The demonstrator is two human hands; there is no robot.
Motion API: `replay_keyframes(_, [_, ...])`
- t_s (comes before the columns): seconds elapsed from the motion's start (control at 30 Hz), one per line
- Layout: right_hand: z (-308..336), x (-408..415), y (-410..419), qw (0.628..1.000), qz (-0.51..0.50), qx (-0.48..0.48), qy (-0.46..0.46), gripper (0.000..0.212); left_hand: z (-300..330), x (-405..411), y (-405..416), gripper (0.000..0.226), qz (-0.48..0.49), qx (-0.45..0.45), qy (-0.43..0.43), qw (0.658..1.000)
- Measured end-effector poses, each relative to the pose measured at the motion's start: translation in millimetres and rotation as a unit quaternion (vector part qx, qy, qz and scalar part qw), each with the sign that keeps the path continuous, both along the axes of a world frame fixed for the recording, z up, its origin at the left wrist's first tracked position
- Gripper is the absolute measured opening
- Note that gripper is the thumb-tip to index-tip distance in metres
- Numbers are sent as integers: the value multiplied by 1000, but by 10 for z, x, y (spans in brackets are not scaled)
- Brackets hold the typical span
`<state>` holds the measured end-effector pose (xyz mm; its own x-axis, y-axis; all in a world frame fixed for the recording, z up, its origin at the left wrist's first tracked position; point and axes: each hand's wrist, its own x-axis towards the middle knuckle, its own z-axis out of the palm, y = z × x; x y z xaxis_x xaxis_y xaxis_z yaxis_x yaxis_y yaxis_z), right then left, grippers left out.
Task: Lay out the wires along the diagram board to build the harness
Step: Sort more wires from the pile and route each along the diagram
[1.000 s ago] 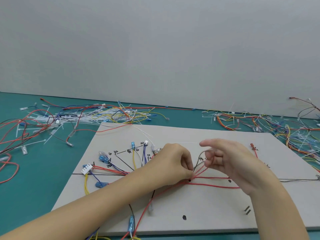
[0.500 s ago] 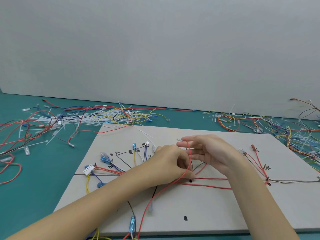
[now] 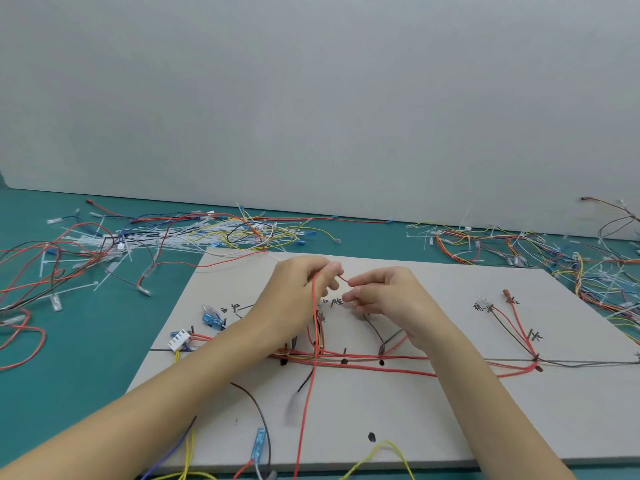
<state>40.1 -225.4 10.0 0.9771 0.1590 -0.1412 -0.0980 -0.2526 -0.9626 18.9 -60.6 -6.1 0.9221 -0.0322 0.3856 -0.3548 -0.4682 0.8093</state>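
Thin red insulated wire now rising off pale grey diagram board, both hands lifted toward board's far edge since half a second ago. Left hand pinching wire near its top end; right hand pinching short free tip, fingers curled. Wire hanging down from left grip, crossing red bundle at board's middle, running off near edge. Likely routing end next.

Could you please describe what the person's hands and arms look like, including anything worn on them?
Both the left hand and the right hand are bare, with no gloves, rings or watch visible. Both forearms are uncovered as far as the frame shows; no sleeves are in view.
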Motion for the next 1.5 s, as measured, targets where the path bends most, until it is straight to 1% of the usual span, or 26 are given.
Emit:
replay_keyframes(0.17, [-74,38,72,997,-4,-50,-57,12,-46,-3,118,27,21,52,-11,998])
replay_keyframes(0.37, [-128,102,162,985,-1,-133,-114,15,-121,-34,220,27,37,36,-18,999])
replay_keyframes(0.43, [-154,114,214,977,-6,-165,-135,14,-146,-32,255,30,35,23,-26,999])
replay_keyframes(0.5, [-184,108,260,970,-1,-188,-151,12,-180,-15,284,27,30,16,-31,999])
replay_keyframes(0.6, [-217,93,301,967,10,-196,-160,13,-226,12,295,26,31,18,-33,999])
replay_keyframes(0.7, [-231,83,325,966,13,-194,-168,13,-243,18,289,27,32,41,-43,998])
replay_keyframes(0.77, [-229,67,344,957,23,-215,-193,14,-241,16,289,29,32,36,-44,998])
replay_keyframes(0.83, [-227,40,362,940,39,-251,-230,16,-250,8,290,38,34,30,-43,998])
replay_keyframes(0.9, [-224,22,366,924,49,-278,-258,17,-252,-8,291,39,30,40,-48,998])
replay_keyframes(0.97, [-218,13,357,913,62,-291,-278,19,-240,-28,289,37,18,65,-62,996])
replay_keyframes(1.07, [-198,-14,333,896,79,-311,-306,17,-226,-48,275,46,-9,134,-75,988])
replay_keyframes(1.1, [-187,-28,325,890,81,-322,-313,16,-228,-55,266,45,-17,155,-83,984])
replay_keyframes(1.2, [-148,-82,304,869,85,-369,-317,17,-241,-73,245,37,-35,189,-109,975])
replay_keyframes(1.3, [-116,-129,289,856,98,-402,-309,20,-235,-78,242,37,-48,203,-113,971])
replay_keyframes(1.4, [-96,-174,267,857,107,-410,-293,20,-230,-105,233,42,-56,216,-123,967])
replay_keyframes(1.5, [-90,-216,227,858,130,-409,-283,22,-241,-159,191,44,-66,211,-130,967])
